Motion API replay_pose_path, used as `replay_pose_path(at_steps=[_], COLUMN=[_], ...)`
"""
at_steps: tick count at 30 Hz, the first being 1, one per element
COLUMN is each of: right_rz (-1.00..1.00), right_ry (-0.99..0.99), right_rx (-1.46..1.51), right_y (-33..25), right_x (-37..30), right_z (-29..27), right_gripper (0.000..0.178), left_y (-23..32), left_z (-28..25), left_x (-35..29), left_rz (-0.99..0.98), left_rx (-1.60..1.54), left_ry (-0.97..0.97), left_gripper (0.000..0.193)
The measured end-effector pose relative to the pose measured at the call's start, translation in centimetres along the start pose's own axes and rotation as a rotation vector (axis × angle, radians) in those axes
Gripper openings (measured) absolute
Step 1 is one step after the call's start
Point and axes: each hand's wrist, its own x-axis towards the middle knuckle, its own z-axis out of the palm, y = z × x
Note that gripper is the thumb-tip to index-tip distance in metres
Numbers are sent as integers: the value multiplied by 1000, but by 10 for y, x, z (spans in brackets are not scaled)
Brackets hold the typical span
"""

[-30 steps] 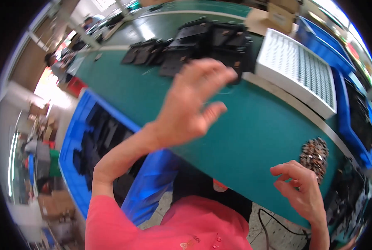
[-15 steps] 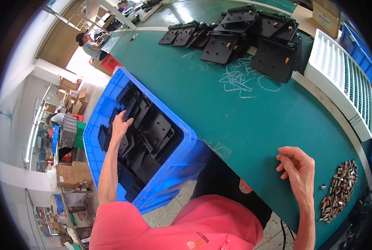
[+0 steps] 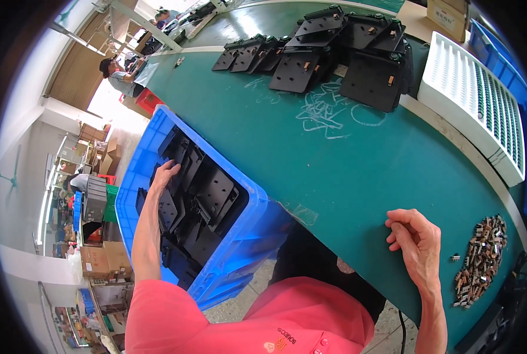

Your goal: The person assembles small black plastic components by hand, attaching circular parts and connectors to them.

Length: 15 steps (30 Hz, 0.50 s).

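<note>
Left hand [image 3: 164, 174] reaches open-fingered onto black plates [image 3: 198, 206] in the blue bin [image 3: 240, 248], left of centre. Right hand [image 3: 414, 239], fingers curled and holding nothing, rests at the green bench [image 3: 346, 171] near edge, lower right; bare surface above.

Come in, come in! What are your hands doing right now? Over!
Left hand down in blue plastic bin, touching black flat plastic plates. Right hand resting, fingers curled, on green table. Nothing blocking.

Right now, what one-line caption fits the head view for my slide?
Left hand reaches among black plates in a blue bin; right hand rests on the green table.
</note>
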Motion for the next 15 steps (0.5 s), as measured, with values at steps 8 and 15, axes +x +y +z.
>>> replay_pose_path(at_steps=[8,15], right_rz=[-67,-123], right_ry=[3,-35], right_rx=[-17,-20], right_y=[3,5], right_x=[-3,-3], right_z=[0,2], right_gripper=[19,18], left_y=[36,20], left_z=[3,5], left_x=[-52,-88], left_rz=[145,223], left_rx=[223,454], left_ry=[17,292], left_gripper=[49,38])
